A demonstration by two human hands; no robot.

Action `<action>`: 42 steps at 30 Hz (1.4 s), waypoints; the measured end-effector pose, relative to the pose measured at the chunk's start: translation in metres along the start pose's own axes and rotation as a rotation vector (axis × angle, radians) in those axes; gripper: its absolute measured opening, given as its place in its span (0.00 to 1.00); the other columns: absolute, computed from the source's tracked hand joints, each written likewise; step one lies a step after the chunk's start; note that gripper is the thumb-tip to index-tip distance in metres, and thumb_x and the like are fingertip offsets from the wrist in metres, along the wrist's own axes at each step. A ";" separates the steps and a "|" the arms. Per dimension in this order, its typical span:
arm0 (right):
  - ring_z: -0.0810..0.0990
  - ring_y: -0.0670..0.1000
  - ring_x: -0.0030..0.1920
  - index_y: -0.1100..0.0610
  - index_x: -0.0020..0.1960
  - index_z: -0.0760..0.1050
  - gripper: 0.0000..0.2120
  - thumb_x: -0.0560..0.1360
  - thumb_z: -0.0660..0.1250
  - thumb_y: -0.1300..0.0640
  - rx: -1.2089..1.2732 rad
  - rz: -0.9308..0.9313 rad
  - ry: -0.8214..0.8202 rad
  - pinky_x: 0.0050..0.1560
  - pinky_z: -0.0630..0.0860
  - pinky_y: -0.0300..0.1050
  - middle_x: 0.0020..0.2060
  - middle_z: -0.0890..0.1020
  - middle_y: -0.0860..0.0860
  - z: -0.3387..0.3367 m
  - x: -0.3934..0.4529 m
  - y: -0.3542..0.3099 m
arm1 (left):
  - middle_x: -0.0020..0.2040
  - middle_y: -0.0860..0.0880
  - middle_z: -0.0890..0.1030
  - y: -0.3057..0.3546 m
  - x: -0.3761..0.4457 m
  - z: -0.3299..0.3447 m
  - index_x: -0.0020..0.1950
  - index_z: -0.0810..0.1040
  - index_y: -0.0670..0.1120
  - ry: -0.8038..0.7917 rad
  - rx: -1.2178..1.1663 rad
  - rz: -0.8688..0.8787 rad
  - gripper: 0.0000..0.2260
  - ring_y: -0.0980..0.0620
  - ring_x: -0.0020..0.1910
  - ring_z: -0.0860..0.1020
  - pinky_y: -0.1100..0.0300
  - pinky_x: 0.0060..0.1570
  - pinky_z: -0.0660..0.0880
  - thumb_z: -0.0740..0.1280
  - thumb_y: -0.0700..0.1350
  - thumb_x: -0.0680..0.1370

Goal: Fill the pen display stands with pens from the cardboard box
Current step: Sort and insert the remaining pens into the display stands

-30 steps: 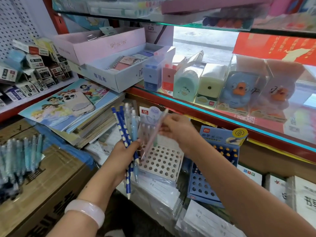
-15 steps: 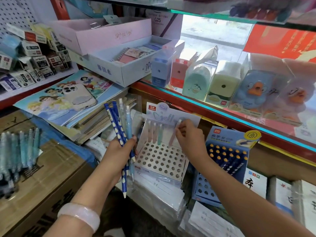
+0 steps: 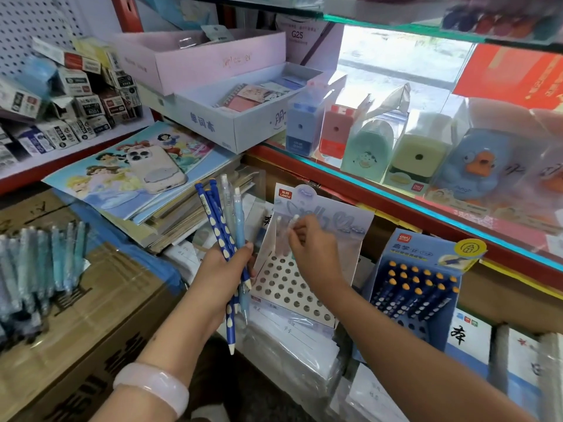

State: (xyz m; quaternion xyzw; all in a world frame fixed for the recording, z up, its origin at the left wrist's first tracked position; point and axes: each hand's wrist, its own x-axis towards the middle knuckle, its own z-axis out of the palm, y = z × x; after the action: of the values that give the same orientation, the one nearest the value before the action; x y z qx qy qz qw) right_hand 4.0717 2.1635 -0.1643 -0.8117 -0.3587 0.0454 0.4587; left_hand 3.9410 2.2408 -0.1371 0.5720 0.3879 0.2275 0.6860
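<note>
— While the right hand (image 3: 307,251) pinches a pale pen (image 3: 291,225) at the back row of the white display stand (image 3: 292,287), at centre frame, what does the other hand carry?

— Left hand (image 3: 222,269): fingers closed round a bundle of pens (image 3: 224,226), dark blue dotted ones and light blue ones, tips down, just left of the stand.

— Second stand?

— Blue display stand (image 3: 417,287), lower right of centre, partly filled with dark blue pens.

— Supply?

— Cardboard box (image 3: 91,315), lower left; more light blue pens (image 3: 39,263) lie on it at the left edge.

— Surroundings?

— A phone (image 3: 155,170) rests on the picture books (image 3: 122,178), upper left of the hands.
</note>
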 end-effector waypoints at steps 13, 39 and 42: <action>0.77 0.52 0.37 0.59 0.50 0.69 0.05 0.80 0.58 0.57 -0.246 -0.062 -0.023 0.35 0.74 0.42 0.37 0.77 0.52 0.032 0.012 0.008 | 0.33 0.49 0.75 -0.002 -0.003 -0.014 0.44 0.75 0.46 -0.015 -0.005 0.008 0.04 0.52 0.34 0.75 0.60 0.37 0.71 0.63 0.44 0.78; 0.75 0.44 0.34 0.60 0.44 0.76 0.04 0.76 0.64 0.62 0.594 0.391 -0.487 0.33 0.74 0.32 0.33 0.77 0.51 -0.005 0.008 -0.058 | 0.35 0.45 0.83 0.013 -0.026 -0.004 0.50 0.77 0.41 -0.182 -0.260 -0.143 0.06 0.51 0.31 0.81 0.60 0.33 0.79 0.61 0.40 0.78; 0.75 0.44 0.32 0.59 0.40 0.74 0.08 0.77 0.63 0.63 0.629 0.406 -0.424 0.34 0.74 0.32 0.31 0.77 0.51 -0.009 0.006 -0.054 | 0.35 0.44 0.84 0.013 -0.025 -0.002 0.48 0.77 0.40 -0.141 -0.298 -0.154 0.07 0.49 0.32 0.82 0.60 0.33 0.80 0.61 0.40 0.79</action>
State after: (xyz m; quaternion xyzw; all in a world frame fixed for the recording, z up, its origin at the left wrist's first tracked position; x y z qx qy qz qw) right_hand 4.0507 2.1780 -0.1155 -0.6594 -0.2468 0.4074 0.5817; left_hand 3.9259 2.2265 -0.1183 0.4472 0.3433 0.1887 0.8041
